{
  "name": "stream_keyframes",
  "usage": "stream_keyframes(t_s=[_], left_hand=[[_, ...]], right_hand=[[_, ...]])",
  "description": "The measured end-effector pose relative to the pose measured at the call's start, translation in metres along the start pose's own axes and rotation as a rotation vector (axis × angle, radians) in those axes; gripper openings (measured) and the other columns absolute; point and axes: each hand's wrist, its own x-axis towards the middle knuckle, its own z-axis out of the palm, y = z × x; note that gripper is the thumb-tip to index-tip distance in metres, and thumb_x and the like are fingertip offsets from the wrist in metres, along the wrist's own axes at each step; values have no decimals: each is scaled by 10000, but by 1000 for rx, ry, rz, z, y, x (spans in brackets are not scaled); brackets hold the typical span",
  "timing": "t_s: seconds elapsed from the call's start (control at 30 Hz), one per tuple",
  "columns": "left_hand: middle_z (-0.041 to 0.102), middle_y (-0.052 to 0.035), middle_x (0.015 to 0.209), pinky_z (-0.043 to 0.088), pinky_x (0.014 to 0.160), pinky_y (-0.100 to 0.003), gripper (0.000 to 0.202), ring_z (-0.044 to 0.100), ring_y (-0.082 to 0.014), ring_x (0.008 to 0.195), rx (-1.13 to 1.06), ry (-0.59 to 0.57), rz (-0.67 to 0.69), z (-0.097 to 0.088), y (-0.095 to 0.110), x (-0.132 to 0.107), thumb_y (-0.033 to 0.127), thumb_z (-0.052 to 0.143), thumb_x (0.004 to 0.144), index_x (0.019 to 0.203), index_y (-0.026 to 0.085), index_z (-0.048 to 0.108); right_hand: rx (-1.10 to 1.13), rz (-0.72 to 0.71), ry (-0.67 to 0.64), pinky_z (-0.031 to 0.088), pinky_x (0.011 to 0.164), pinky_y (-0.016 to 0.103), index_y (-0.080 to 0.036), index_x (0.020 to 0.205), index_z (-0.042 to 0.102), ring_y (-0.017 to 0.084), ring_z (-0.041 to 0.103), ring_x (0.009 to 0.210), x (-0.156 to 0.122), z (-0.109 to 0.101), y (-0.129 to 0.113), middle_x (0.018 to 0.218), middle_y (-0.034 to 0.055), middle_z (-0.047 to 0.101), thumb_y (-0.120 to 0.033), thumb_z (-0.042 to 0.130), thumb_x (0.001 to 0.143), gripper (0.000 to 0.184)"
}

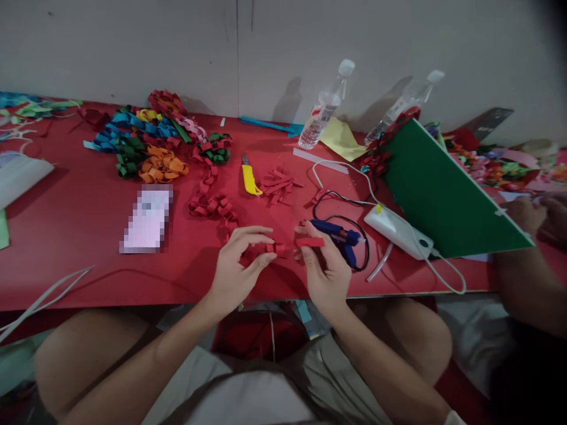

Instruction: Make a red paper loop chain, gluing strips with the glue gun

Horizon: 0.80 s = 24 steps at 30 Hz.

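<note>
My left hand point(241, 262) pinches the end loop of a red paper chain point(212, 206), which trails away over the red table. Between the thumb and fingers of my right hand point(328, 268) is a red paper strip point(310, 242), held apart from the loop. Just right of that hand lies a blue glue gun point(339, 233), partly hidden by it. Loose red paper strips point(280, 184) sit in a small pile beyond my hands, beside a yellow utility knife point(250, 177).
Colourful paper chains point(142, 141) are heaped at the back left, with a blurred-out phone point(148, 218) in front. A white power strip point(396, 231) with cords and a green board point(447, 195) stand right, before two water bottles point(322, 112). Another person's hands point(527, 215) are far right.
</note>
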Motion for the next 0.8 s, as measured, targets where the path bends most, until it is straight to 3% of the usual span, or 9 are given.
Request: stream_keyframes(t_s=[0.1, 0.33, 0.53, 0.7, 0.8], left_hand=[[690, -67, 1102, 507, 958, -356, 121, 640, -182, 1052, 70, 59, 39, 0, 0, 0, 283, 668, 901, 1004, 219, 668], [686, -56, 1070, 518, 959, -320, 119, 644, -156, 1028, 312, 10, 239, 2, 3, -3, 207, 652, 907, 1023, 211, 679], [701, -61, 1024, 541, 891, -272, 124, 662, -141, 958, 336, -15, 239, 2, 4, -3, 202, 608, 934, 1046, 193, 661], [710, -65, 1037, 542, 878, -270, 241, 670, -143, 938, 345, -12, 268, 2, 3, -4, 180, 572, 951, 1165, 210, 676], [683, -57, 1017, 546, 816, -246, 329, 656, -122, 882, 336, -44, 264, 4, 2, -5, 168, 544, 964, 1270, 231, 646]], right_hand=[[-62, -55, -4, 593, 746, 340, -280, 1399, 554, 164, 651, 787, -1, 2, -3, 1134, 93, 680, -261, 466, 1005, 404], [-5, 9, 63, 584, 674, 297, -281, 1443, 513, 137, 630, 686, -2, -2, -3, 935, 47, 665, -262, 498, 993, 450], [-144, -133, 9, 565, 950, 354, -263, 1297, 651, 190, 675, 1042, 1, -2, -5, 1152, 79, 695, -200, 531, 957, 366], [-103, -164, -51, 563, 940, 320, -254, 1341, 620, 175, 677, 1064, 0, -1, -6, 1186, 89, 694, -178, 493, 979, 391], [-34, -147, -41, 577, 872, 298, -266, 1407, 558, 159, 692, 967, -2, -1, -5, 1144, 82, 697, -184, 497, 983, 436]])
